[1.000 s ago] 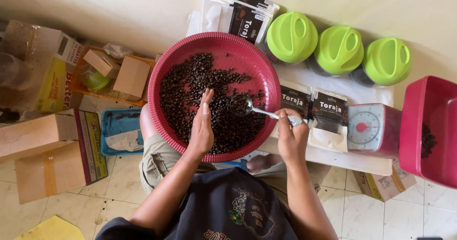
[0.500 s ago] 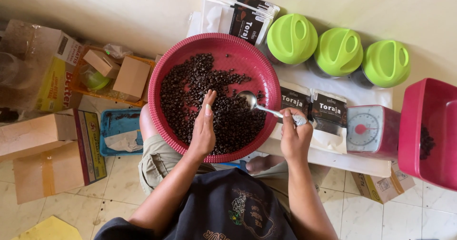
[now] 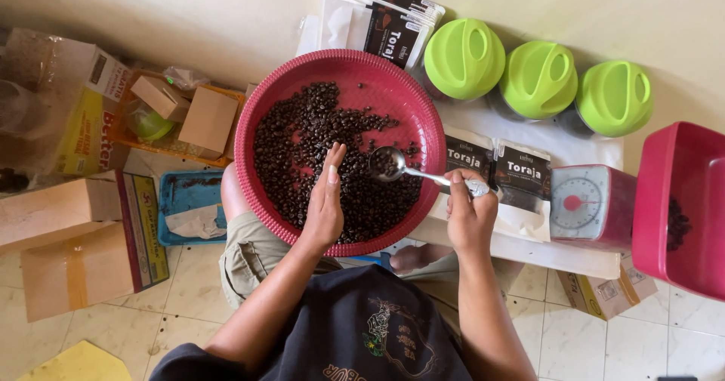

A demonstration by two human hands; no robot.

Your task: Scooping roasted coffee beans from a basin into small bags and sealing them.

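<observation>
We're looking straight down on a round red basin resting on the lap, with dark beans spread across its floor, thickest on the left and near side. Our left hand lies flat among the beans, fingers straight and pressed together, thumb tucked alongside, holding nothing. Our right hand sits just past the basin's right rim, fingers curled tight around the handle of a metal spoon. The spoon reaches back over the rim, its bowl level above the beans with a small heap of beans in it, just beside the left fingertips.

Right of the basin, two dark pouches lie on a white board, partly under the right hand. Next along stands a small red scale with a white dial, and beyond it a red tub at the frame's edge with a few beans inside. Across the top, three jars with green lids stand in a row, and a stack of more pouches leans behind the basin. Off to the left we've got cardboard boxes and a blue tray on the tiled floor.
</observation>
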